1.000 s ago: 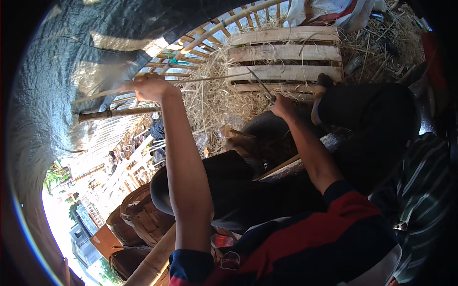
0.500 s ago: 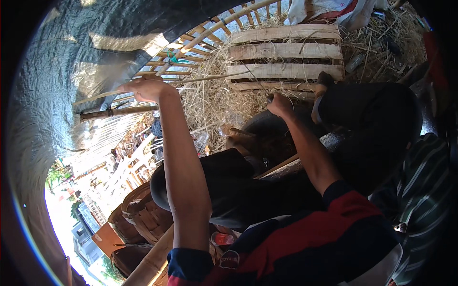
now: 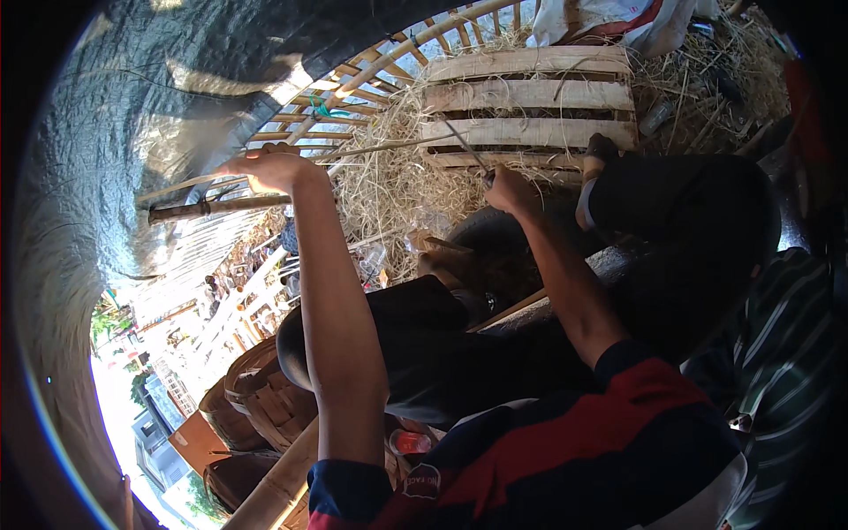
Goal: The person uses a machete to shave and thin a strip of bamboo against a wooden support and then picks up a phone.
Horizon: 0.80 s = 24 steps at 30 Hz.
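Straw [image 3: 380, 199] and shavings litter the ground below a slatted wooden platform [image 3: 530, 95]; a dark plastic tarp [image 3: 106, 132] hangs at upper left, next to a bamboo fence [image 3: 353, 84] with a green tie [image 3: 325, 110] on it. Person is seated, legs in dark trousers, one foot [image 3: 603, 146] at the platform's near right corner. Left hand [image 3: 269, 168], arm extended, is closed on a long, thin strip [image 3: 380, 149]; exact finger placement partly hidden. Strip runs roughly crosswise, one end near the tarp, the other over the platform's left part. Right hand [image 3: 511, 190] grips the dark handle of a thin knife [image 3: 464, 146]; blade points up and left, crossing the strip near its right end. Contact between blade and strip: cannot tell. Lower left: woven baskets [image 3: 265, 389] beside a thick bamboo pole [image 3: 283, 481]; a red container [image 3: 409, 442] sits near the person's left elbow. Upper edge: white sack [image 3: 601, 22] just beyond the platform.
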Each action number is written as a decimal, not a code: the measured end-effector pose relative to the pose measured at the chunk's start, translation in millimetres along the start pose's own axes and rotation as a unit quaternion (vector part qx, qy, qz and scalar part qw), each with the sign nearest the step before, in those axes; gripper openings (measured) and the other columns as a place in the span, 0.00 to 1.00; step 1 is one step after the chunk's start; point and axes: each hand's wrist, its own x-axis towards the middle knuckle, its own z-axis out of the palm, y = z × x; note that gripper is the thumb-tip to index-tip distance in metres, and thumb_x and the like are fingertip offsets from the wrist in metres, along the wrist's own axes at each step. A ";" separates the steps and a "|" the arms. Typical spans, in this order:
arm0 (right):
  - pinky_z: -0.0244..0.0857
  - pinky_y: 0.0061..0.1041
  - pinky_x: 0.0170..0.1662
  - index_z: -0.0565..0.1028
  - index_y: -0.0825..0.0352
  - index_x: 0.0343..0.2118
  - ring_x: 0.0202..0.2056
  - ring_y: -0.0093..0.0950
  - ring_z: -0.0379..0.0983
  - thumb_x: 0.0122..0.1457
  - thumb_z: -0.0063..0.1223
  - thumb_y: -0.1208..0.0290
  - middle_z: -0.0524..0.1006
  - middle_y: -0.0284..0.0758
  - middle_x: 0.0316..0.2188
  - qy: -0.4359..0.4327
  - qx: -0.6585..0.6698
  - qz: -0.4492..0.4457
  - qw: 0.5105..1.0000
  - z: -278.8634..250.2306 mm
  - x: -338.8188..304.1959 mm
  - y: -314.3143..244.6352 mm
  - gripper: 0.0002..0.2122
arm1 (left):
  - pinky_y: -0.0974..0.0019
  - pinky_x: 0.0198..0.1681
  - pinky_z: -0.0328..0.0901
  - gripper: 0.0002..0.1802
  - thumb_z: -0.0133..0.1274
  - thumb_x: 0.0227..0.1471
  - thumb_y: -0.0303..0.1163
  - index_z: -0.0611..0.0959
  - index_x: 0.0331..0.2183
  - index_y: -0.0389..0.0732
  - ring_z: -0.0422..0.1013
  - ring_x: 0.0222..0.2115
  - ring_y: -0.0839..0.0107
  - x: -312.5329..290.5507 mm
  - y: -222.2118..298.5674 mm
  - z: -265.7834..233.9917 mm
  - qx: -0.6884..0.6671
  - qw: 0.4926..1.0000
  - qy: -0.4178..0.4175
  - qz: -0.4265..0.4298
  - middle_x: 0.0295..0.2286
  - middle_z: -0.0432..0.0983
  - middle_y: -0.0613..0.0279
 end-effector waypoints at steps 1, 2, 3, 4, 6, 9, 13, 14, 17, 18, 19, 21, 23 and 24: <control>0.66 0.41 0.46 0.69 0.73 0.44 0.45 0.46 0.71 0.49 0.50 0.69 0.74 0.53 0.42 -0.002 -0.001 -0.002 1.000 6.8 -3.4 -4.0 0.19 | 0.62 0.43 0.63 0.50 0.29 0.51 0.72 0.60 0.59 0.39 0.66 0.40 0.66 8.7 -0.5 -1.8 0.001 1.000 0.003 0.002 0.43 0.67 0.52; 0.67 0.42 0.45 0.69 0.72 0.43 0.43 0.47 0.72 0.49 0.51 0.70 0.75 0.52 0.39 0.026 0.003 -0.056 0.998 14.6 -6.1 -7.4 0.18 | 0.62 0.42 0.63 0.50 0.29 0.50 0.73 0.64 0.56 0.37 0.65 0.39 0.67 17.4 -3.0 -2.4 -0.004 1.000 0.013 0.010 0.41 0.67 0.52; 0.68 0.43 0.44 0.70 0.71 0.42 0.41 0.47 0.74 0.49 0.52 0.71 0.76 0.52 0.36 0.057 0.006 -0.104 0.993 17.5 -6.0 -4.9 0.17 | 0.61 0.41 0.62 0.50 0.30 0.50 0.73 0.67 0.53 0.35 0.65 0.38 0.67 21.0 -9.7 0.0 -0.010 1.000 0.020 0.012 0.40 0.67 0.52; 0.68 0.44 0.43 0.70 0.71 0.41 0.40 0.48 0.74 0.49 0.53 0.70 0.76 0.52 0.36 0.068 0.026 -0.116 0.991 17.6 -9.4 -0.6 0.16 | 0.60 0.39 0.61 0.47 0.32 0.49 0.73 0.71 0.40 0.33 0.64 0.34 0.66 13.1 -6.5 1.8 0.002 1.000 0.018 -0.003 0.34 0.66 0.52; 0.67 0.44 0.43 0.70 0.71 0.41 0.41 0.47 0.73 0.49 0.53 0.70 0.76 0.51 0.36 0.078 0.013 -0.058 0.995 37.2 8.7 45.5 0.16 | 0.58 0.38 0.61 0.44 0.32 0.50 0.73 0.71 0.35 0.34 0.63 0.32 0.65 1.9 -3.6 5.6 -0.015 0.999 0.035 -0.013 0.31 0.65 0.52; 0.67 0.42 0.43 0.70 0.70 0.42 0.42 0.46 0.73 0.50 0.53 0.70 0.76 0.51 0.36 0.039 0.012 0.015 0.999 21.2 16.9 48.8 0.16 | 0.58 0.37 0.61 0.45 0.31 0.51 0.72 0.70 0.31 0.32 0.63 0.30 0.64 0.4 0.0 2.5 -0.005 0.999 0.031 -0.023 0.27 0.64 0.54; 0.69 0.43 0.41 0.68 0.74 0.45 0.42 0.49 0.73 0.50 0.50 0.71 0.75 0.54 0.39 0.010 -0.025 0.009 1.000 5.2 2.4 12.5 0.19 | 0.70 0.15 0.50 0.39 0.32 0.50 0.73 0.66 0.24 0.41 0.52 0.14 0.75 1.7 -2.1 11.1 0.041 0.996 0.076 -0.005 0.19 0.61 0.66; 0.69 0.43 0.42 0.68 0.74 0.47 0.42 0.49 0.73 0.50 0.51 0.70 0.74 0.54 0.40 0.023 -0.025 0.007 0.999 15.1 15.8 16.5 0.21 | 0.71 0.15 0.49 0.39 0.32 0.51 0.72 0.65 0.22 0.41 0.51 0.14 0.75 1.0 -6.0 15.4 0.004 0.999 0.053 0.001 0.17 0.59 0.66; 0.67 0.41 0.46 0.70 0.70 0.43 0.44 0.46 0.72 0.48 0.51 0.71 0.75 0.50 0.39 0.005 0.005 -0.050 0.999 12.0 1.1 -0.4 0.17 | 0.71 0.15 0.46 0.38 0.31 0.51 0.72 0.64 0.21 0.43 0.50 0.13 0.75 8.6 -8.6 6.1 -0.025 1.000 0.013 0.013 0.16 0.58 0.67; 0.67 0.41 0.46 0.70 0.70 0.43 0.44 0.46 0.72 0.48 0.51 0.71 0.75 0.50 0.39 0.005 0.005 -0.049 0.999 15.2 0.4 5.0 0.17 | 0.70 0.15 0.45 0.37 0.31 0.52 0.72 0.64 0.21 0.43 0.48 0.13 0.76 7.2 -8.3 4.9 -0.026 0.999 -0.015 0.011 0.15 0.57 0.68; 0.67 0.41 0.47 0.71 0.70 0.42 0.44 0.46 0.72 0.48 0.51 0.71 0.75 0.50 0.39 0.021 0.014 -0.053 0.998 21.4 5.2 16.7 0.17 | 0.70 0.15 0.44 0.37 0.30 0.52 0.71 0.64 0.21 0.44 0.47 0.12 0.76 5.2 -8.6 5.8 -0.029 0.999 -0.045 0.008 0.15 0.56 0.69; 0.67 0.41 0.47 0.71 0.70 0.41 0.44 0.46 0.72 0.47 0.52 0.71 0.75 0.51 0.40 0.042 0.023 -0.058 0.997 30.6 20.3 45.0 0.17 | 0.69 0.15 0.42 0.36 0.30 0.52 0.71 0.64 0.21 0.45 0.46 0.11 0.77 -0.4 -7.8 9.0 -0.035 0.996 -0.076 0.005 0.15 0.55 0.70; 0.67 0.41 0.46 0.72 0.70 0.41 0.43 0.46 0.72 0.47 0.51 0.71 0.75 0.51 0.40 0.084 0.017 -0.066 0.994 38.4 37.2 72.3 0.17 | 0.68 0.15 0.42 0.35 0.28 0.53 0.71 0.63 0.20 0.47 0.42 0.10 0.76 -8.6 -5.7 7.5 -0.041 0.994 -0.096 0.004 0.12 0.50 0.71; 0.66 0.42 0.45 0.69 0.72 0.46 0.43 0.47 0.71 0.48 0.52 0.71 0.75 0.52 0.39 0.049 0.015 -0.057 0.997 33.8 36.1 62.4 0.20 | 0.68 0.15 0.40 0.35 0.26 0.53 0.71 0.61 0.19 0.49 0.39 0.10 0.76 -3.8 -6.5 5.8 -0.058 0.994 -0.092 0.010 0.10 0.46 0.72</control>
